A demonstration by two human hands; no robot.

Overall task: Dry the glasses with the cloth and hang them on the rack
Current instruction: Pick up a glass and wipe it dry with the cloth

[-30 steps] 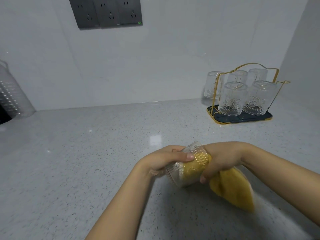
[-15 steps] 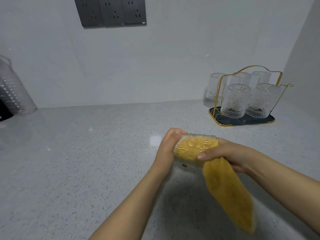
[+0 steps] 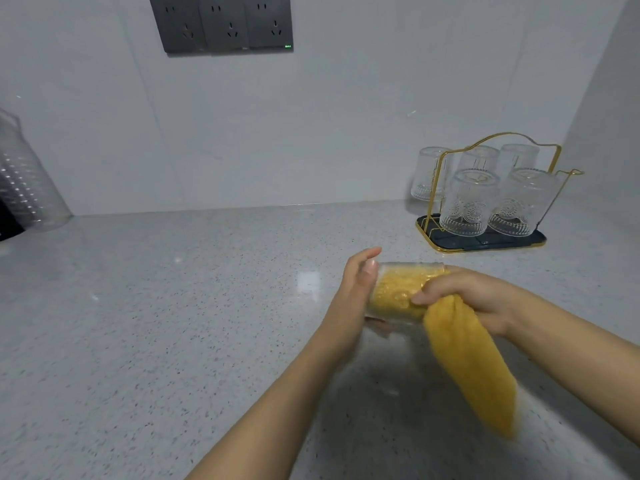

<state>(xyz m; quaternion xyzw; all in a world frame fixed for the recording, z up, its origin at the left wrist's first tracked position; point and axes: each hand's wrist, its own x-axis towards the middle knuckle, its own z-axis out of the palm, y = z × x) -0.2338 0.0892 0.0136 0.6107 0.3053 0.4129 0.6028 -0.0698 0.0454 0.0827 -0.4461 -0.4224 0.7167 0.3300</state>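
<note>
Lying sideways, the ribbed clear glass (image 3: 403, 292), stuffed with yellow cloth (image 3: 467, 358), is gripped by the left hand (image 3: 353, 292); the cloth is pinched by the right hand (image 3: 471, 296).

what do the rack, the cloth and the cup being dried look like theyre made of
Rack: thin gold-coloured wire, likely metal, shiny, on a dark tray, maybe plastic.
Cloth: yellow fabric with a nubby pile, possibly microfibre; it hangs limp.
Cup: clear and see-through, with the cloth showing inside it; its wall looks ribbed. Likely pressed glass, though clear plastic can't be ruled out.
</note>
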